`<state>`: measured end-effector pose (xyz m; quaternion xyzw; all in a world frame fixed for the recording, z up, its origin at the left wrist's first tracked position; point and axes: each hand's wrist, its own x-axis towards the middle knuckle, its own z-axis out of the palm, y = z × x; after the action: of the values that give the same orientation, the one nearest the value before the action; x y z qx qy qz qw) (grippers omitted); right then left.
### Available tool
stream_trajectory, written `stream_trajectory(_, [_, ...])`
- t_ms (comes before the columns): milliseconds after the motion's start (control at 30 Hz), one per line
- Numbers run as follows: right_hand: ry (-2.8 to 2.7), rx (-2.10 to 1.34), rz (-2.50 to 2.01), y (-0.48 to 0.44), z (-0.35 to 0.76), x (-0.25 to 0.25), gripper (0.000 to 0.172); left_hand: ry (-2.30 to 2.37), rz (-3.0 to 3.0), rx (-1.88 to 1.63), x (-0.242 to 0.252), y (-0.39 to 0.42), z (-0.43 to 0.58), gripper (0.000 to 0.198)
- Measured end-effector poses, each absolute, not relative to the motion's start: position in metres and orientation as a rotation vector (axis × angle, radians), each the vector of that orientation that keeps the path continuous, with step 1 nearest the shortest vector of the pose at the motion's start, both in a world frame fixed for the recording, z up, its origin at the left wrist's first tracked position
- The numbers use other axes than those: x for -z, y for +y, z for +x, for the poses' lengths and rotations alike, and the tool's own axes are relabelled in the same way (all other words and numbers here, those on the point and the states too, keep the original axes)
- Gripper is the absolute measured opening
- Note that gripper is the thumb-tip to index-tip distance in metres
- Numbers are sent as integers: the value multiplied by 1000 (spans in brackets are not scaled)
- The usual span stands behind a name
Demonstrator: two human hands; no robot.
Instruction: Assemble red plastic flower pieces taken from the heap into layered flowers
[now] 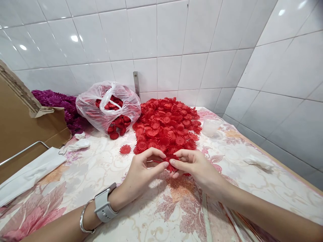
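My left hand (pixel 143 171) and my right hand (pixel 195 166) meet over the table, fingertips pinched together on a red fabric flower (pixel 172 162) held between them. Most of that flower is hidden by the fingers. Just beyond my hands lies a large pile of red flowers (pixel 166 126). A single red flower (pixel 125 149) lies loose to the left of the pile. My left wrist wears a grey watch and a silver bangle.
A clear plastic bag (pixel 108 106) of red flowers sits at the back left, beside purple flowers (pixel 54 101) and a cardboard box (pixel 22 124). A small clear cup (pixel 210 126) stands right of the pile. The flowered tablecloth (pixel 101 174) meets tiled walls behind and right.
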<state>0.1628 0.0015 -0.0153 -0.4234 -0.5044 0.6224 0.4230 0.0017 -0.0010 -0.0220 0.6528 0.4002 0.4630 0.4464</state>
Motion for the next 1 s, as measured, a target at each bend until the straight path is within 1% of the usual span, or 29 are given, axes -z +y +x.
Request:
stream_trajectory(267, [-1345, -1635, -1002, 6, 167, 19, 28, 1062, 1553, -1146, 19, 1, 0, 6])
stream_trajectory(500, [-1349, -1621, -1019, 2, 165, 18, 31, 1056, 1548, -1122, 19, 2, 0, 8])
stream_trajectory(767, [-1376, -1559, -1039, 1, 166, 16, 27, 981, 1551, -1163, 20, 0, 0, 8])
stream_trajectory(1000, [-1441, -1575, -993, 5, 168, 16, 27, 1037, 1536, -1182, 20, 2, 0, 8])
